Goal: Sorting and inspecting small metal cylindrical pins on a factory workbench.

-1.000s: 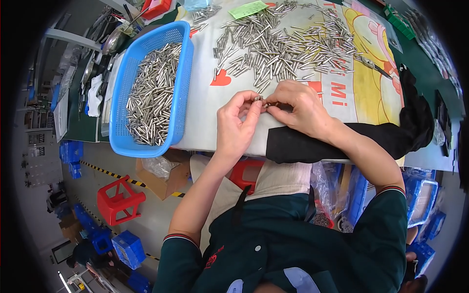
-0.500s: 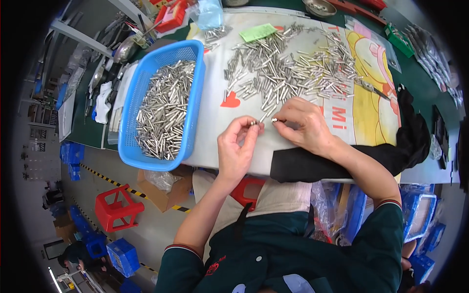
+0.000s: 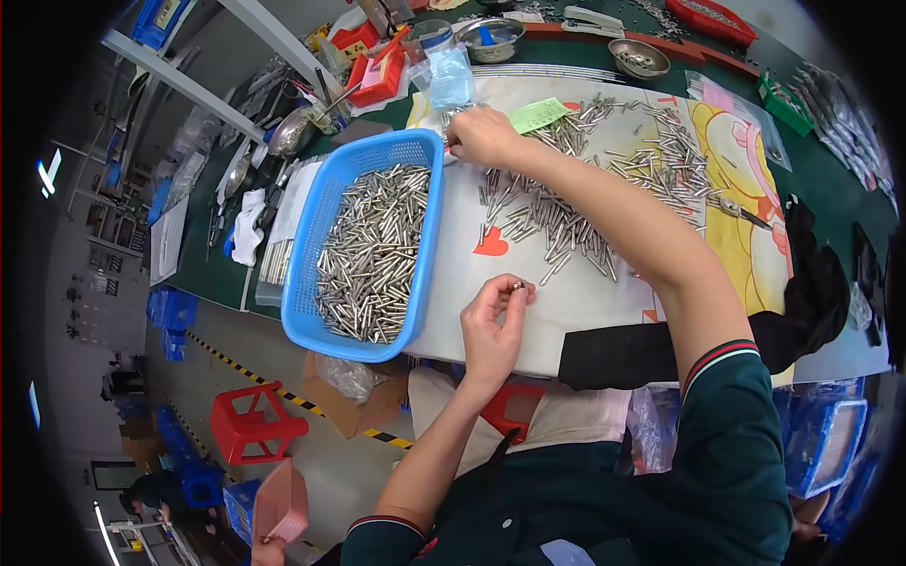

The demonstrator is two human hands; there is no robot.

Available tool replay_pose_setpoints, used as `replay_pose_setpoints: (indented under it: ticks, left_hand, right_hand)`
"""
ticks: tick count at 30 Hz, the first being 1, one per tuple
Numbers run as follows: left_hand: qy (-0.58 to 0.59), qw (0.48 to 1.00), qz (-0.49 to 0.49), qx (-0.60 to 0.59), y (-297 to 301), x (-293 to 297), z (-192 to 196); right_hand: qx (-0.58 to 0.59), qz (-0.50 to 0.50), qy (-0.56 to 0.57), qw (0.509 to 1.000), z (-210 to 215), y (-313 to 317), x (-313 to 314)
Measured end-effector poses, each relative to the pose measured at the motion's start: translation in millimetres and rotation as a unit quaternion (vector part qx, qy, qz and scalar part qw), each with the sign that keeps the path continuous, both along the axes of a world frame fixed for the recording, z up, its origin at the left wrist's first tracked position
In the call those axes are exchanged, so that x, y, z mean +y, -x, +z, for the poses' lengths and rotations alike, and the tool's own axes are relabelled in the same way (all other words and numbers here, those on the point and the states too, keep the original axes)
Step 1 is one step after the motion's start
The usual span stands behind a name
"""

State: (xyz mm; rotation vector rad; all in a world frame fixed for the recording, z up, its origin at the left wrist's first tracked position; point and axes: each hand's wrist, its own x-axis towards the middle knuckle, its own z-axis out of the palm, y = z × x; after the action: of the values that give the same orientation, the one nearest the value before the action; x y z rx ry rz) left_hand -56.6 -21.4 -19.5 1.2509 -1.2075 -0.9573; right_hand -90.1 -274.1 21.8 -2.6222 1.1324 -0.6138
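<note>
The tiny part (image 3: pixel 516 284) pinched in the left hand (image 3: pixel 493 325) is showing too small to tell its kind, and the right hand's (image 3: pixel 481 137) fingertips are lying folded under the knuckles, hiding whatever they are touching at the rim of the blue basket (image 3: pixel 311 264). The lowest metal pins (image 3: pixel 373 255) in that basket are lying buried under the upper ones. The dark cloth (image 3: pixel 802 292) is covering the table's near right edge, and the fisheye rim is cutting off the red tray (image 3: pixel 710 17) at the top.
</note>
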Motion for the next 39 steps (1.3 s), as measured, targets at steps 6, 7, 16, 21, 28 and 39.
replay_pose_setpoints:
  ticks: [6,7,16,21,28,39]
  left_hand:
    - [0.030,0.999,0.040,-0.001,-3,-3,-4]
    - [0.034,0.998,0.044,-0.004,-4,-1,-2]
    - [0.031,0.998,0.042,0.017,-3,-5,-4]
    - [0.033,0.998,0.053,0.011,0,-3,-4]
    - [0.054,0.997,0.053,-0.013,2,-2,-6]
    - [0.016,0.998,0.023,-0.051,-4,-1,0]
  right_hand:
    - [-0.025,0.093,0.010,0.995,31,47,39]
    - [0.006,0.128,-0.008,0.992,42,60,58]
    - [0.117,0.223,0.078,0.965,26,127,151]
    - [0.100,0.224,0.126,0.961,30,132,159]
    - [0.150,0.186,0.060,0.969,2,146,176]
    - [0.126,0.174,0.103,0.971,-3,150,185]
